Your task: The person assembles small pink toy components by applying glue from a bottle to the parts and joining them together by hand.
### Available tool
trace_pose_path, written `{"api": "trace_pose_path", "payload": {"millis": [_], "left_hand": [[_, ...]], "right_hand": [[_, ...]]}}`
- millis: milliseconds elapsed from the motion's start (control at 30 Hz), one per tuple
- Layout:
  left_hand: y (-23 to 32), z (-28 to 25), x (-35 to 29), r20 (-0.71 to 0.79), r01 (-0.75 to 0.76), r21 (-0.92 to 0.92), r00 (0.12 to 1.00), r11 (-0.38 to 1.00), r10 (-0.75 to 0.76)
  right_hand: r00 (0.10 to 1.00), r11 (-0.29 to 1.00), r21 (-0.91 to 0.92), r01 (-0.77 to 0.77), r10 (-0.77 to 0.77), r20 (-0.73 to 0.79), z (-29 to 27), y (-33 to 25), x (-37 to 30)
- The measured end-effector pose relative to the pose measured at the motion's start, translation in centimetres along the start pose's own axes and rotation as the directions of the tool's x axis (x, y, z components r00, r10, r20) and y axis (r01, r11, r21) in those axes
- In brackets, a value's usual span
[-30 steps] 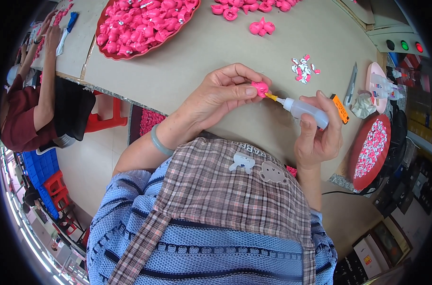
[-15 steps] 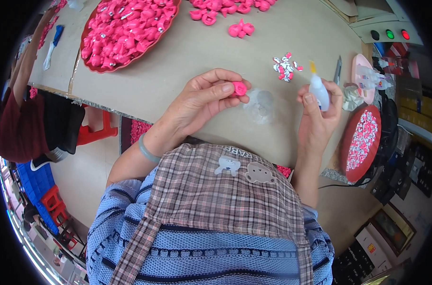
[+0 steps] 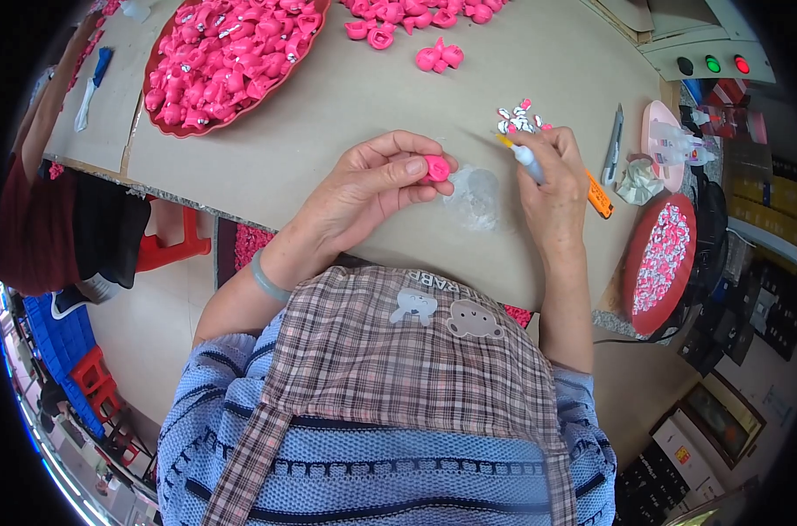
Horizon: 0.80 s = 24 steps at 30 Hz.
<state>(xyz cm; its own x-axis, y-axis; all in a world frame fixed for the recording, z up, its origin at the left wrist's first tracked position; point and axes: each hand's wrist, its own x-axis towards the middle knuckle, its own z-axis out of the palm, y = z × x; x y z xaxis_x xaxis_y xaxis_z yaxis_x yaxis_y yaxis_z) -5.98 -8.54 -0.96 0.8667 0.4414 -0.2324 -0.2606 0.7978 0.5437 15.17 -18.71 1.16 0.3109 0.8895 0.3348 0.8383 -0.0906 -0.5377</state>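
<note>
Between the thumb and fingers of my left hand [image 3: 376,178] is a small hollow pink plastic piece [image 3: 436,168], its opening facing up and to the right. My right hand [image 3: 552,188] is closed round a white squeeze bottle [image 3: 527,162] with a yellow nozzle, tilted so that the tip points up and left toward the pink piece, still apart from it. Just beyond the right fingers lies a small pile of white and pink bits [image 3: 518,117], partly hidden by the hand. A cloudy, translucent patch [image 3: 475,197] marks the table between my hands.
A red scalloped tray [image 3: 188,132] heaped with pink pieces stands far left, and loose pink pieces [image 3: 439,56] lie at the back. To the right are a utility knife [image 3: 612,145], an orange tool [image 3: 599,195], a pink dish [image 3: 653,131] with bottles, and a red tray [image 3: 689,272] of small bits.
My right hand has moved left and tipped the bottle from upright toward the pink piece. The orange tool now shows beside it. My left hand has turned the piece slightly.
</note>
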Motion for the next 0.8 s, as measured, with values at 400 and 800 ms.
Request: {"api": "trace_pose_path", "payload": {"millis": [400, 800], "left_hand": [[0.0, 0.0, -0.3, 0.002, -0.009, -0.018, 1.000, 1.000, 0.009], [-0.2, 0.6, -0.4, -0.018, 0.024, 0.093, 1.000, 0.995, -0.023]], "right_hand": [[0.988, 0.973, 0.193, -0.127, 0.107, 0.109, -0.8, -0.6, 0.0], [0.920, 0.690, 0.609, -0.391, 0.282, 0.272, 0.2, -2.4, -1.8]]}}
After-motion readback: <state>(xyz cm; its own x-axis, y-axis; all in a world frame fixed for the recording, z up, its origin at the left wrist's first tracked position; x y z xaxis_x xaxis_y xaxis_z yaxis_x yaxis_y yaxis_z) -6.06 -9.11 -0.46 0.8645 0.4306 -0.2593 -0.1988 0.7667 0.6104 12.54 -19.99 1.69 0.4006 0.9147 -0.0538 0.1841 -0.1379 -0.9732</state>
